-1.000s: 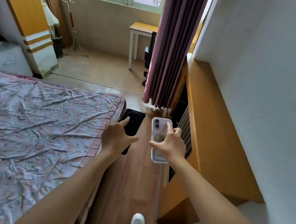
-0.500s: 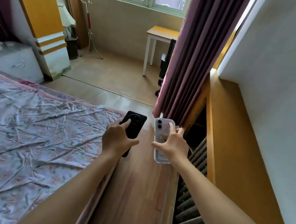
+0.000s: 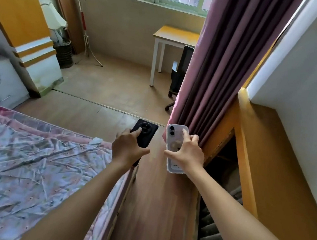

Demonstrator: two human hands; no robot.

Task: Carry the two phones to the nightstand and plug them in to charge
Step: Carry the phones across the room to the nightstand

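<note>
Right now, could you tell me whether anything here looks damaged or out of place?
The bed sheet is heavily wrinkled, and the wooden frame edge beside the curtain looks worn and chipped. The black phone and white phone look fine.

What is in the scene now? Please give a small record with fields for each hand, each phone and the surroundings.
left hand: left hand holds the black phone, camera side up
right hand: right hand holds the white phone in a clear case
phones: apart, both in the air
left side: bed with wrinkled sheet
right side: purple curtain
ahead: small desk
chargers: none visible
</note>
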